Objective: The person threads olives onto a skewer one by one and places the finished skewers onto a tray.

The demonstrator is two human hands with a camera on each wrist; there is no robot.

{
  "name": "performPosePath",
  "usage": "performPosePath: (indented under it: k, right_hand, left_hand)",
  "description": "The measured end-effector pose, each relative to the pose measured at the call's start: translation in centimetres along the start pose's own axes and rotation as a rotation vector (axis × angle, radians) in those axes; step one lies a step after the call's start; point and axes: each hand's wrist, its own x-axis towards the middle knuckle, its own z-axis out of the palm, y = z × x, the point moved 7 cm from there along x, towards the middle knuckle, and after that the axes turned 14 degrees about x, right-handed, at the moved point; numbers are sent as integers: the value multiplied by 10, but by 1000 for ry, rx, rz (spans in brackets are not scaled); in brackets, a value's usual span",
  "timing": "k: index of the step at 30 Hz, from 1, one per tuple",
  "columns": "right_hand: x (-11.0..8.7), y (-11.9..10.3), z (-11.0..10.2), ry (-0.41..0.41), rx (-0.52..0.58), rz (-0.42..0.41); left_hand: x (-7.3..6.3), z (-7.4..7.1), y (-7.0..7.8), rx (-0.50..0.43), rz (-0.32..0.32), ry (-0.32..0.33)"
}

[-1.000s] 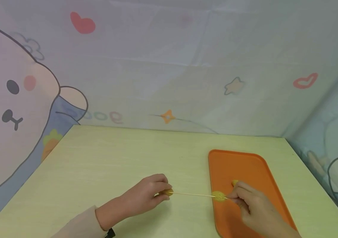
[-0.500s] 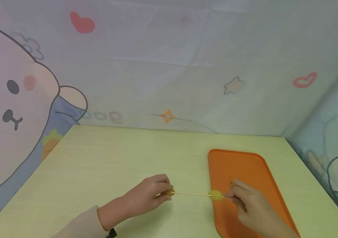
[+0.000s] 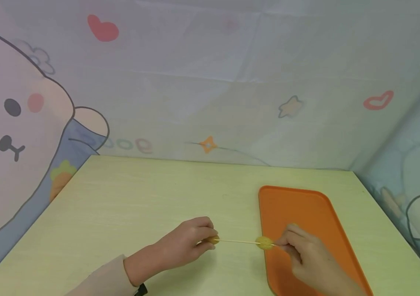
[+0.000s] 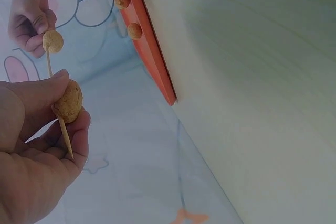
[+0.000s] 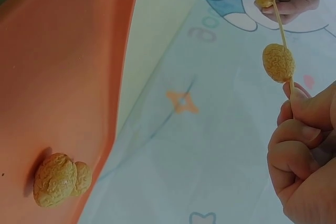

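Note:
My left hand (image 3: 184, 244) holds a wrinkled golden-brown food ball (image 4: 70, 102) between thumb and fingers. A thin wooden skewer (image 3: 237, 241) runs through it, and the pointed tip (image 4: 70, 150) sticks out on the palm side in the left wrist view. Toward the skewer's other end sits a second ball (image 5: 278, 62) of the same kind, a stretch of bare stick between the two. Just beyond that ball my right hand (image 3: 310, 255) pinches the stick, its fingers curled. The skewer is held nearly level, over the tray's left edge in the head view.
An orange tray (image 3: 291, 205) lies on the right of the pale wooden table (image 3: 158, 189). Two more balls rest on it, a larger one (image 5: 54, 180) and one beside it (image 5: 82, 178), mostly behind my right hand in the head view. A printed cloth (image 3: 195, 82) hangs behind the table.
My right hand has shifted left with its ball, and my left hand slightly right. The bare stretch of skewer between the two balls looks shorter.

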Motion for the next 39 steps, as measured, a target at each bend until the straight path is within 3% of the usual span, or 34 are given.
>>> performPosePath:
  k: [23, 39]
  right_hand:
    - [4, 0, 7, 32, -12, -48]
    - [5, -2, 12, 19, 9, -22]
  left_hand:
    - [7, 3, 2, 28, 21, 26]
    - [8, 2, 7, 56, 60, 48]
